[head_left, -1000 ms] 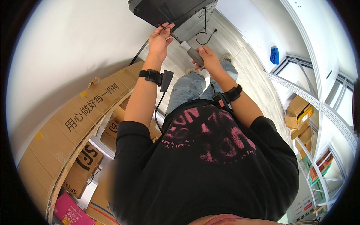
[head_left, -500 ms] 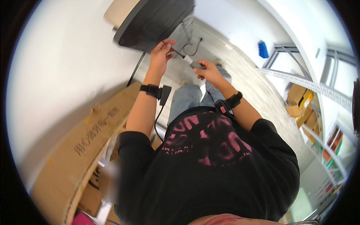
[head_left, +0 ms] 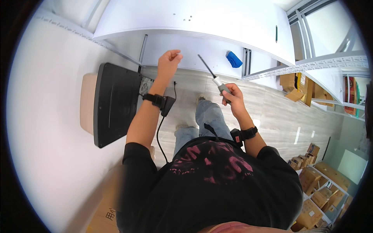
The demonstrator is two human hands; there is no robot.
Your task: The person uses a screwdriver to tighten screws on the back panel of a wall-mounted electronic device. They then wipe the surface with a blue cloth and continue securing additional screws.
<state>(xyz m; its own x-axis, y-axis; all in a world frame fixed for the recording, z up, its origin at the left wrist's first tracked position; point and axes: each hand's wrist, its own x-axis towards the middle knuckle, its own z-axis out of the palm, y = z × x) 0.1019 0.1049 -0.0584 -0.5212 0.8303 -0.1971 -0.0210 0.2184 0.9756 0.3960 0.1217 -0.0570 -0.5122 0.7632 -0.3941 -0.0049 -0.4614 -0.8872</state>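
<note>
My right hand [head_left: 233, 95] is closed around the grey handle of a screwdriver [head_left: 222, 87], whose dark shaft points up and to the left. My left hand [head_left: 169, 62] is raised in front of the white shelf unit, apart from the screwdriver. Its thumb and fingers are pinched together; anything between them is too small to make out. Several small metal pieces, perhaps screws, lie on the white upper board [head_left: 229, 23] ahead. Left of my left forearm stands a flat black panel [head_left: 118, 105] with a beige part behind it.
A blue cloth-like bundle [head_left: 234, 59] lies on the lower white shelf. A dark green pen-like stick [head_left: 276, 34] rests on the upper board. Cardboard boxes [head_left: 309, 180] fill shelving at right, and another cardboard box [head_left: 105, 209] is at lower left. A black cable [head_left: 158, 134] hangs by my left arm.
My view has turned from the black panel toward the white shelves. My left hand has moved away from the panel and the screwdriver's tip. The screwdriver stays in my right hand.
</note>
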